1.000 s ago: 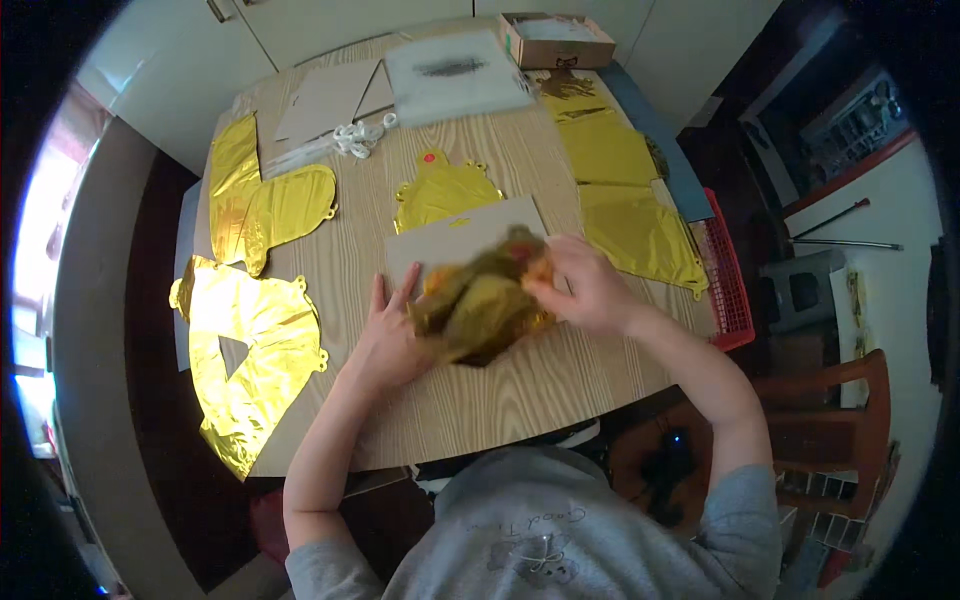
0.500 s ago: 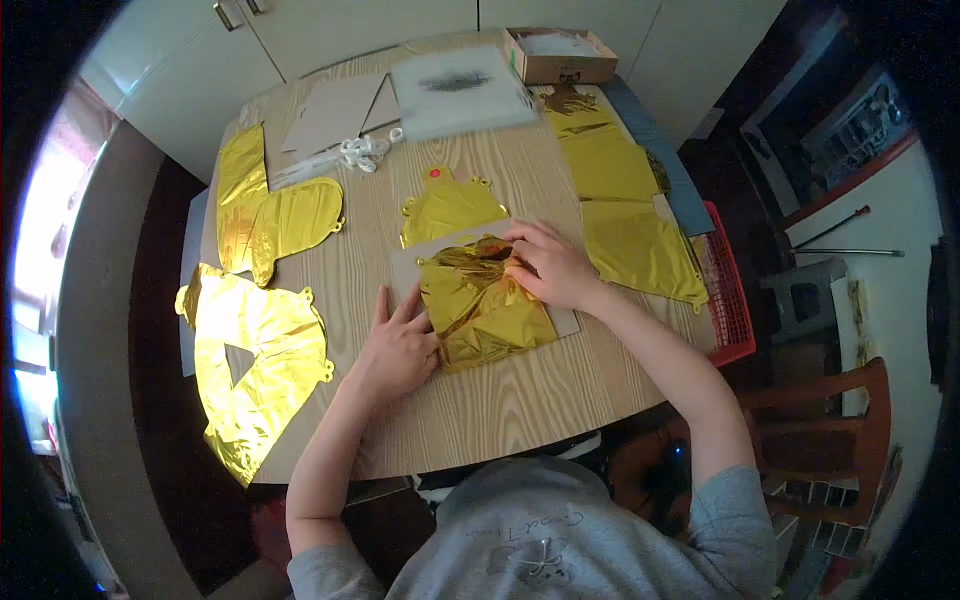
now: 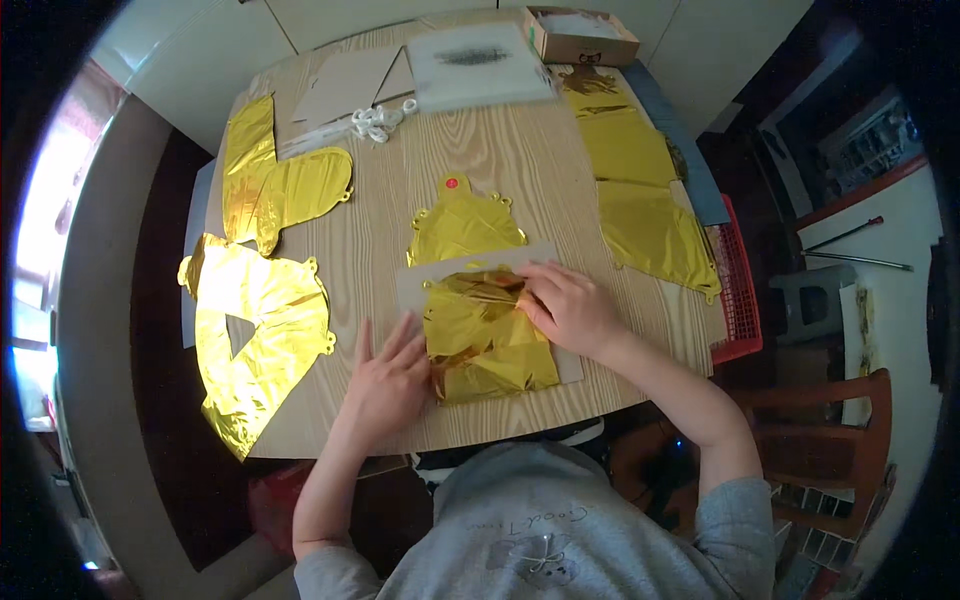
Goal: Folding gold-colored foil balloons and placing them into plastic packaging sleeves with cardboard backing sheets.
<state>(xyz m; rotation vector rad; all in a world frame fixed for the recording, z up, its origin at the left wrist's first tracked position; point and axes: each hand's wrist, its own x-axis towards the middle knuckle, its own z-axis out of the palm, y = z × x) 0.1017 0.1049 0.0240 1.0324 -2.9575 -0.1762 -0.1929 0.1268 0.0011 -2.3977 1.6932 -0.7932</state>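
A folded gold foil balloon [image 3: 490, 350] lies on a pale grey card [image 3: 408, 288] near the table's front edge. My left hand [image 3: 388, 385] rests at the balloon's left edge, index finger and its neighbour stretched apart over the table and card. At the balloon's upper right, my right hand [image 3: 575, 310] pinches a creased part of the foil between thumb and fingers; the fingertips are partly hidden. Just beyond the card's far edge, a flat gold foil piece [image 3: 465, 225] with small loops and a red dot shows, its lower part covered by the card.
More flat gold foil balloons lie at left [image 3: 262, 335], far left [image 3: 255, 180] and right [image 3: 640, 160]. At the back are a translucent bag [image 3: 480, 85], white ribbon rolls [image 3: 375, 122] and a cardboard box [image 3: 585, 45]. A red basket [image 3: 738, 290] stands beyond the table's right edge.
The view has shifted slightly. The foil under my hands lies flatter and smoother at its left and middle. My right hand still grips its upper right; my left hand stays at the left edge.
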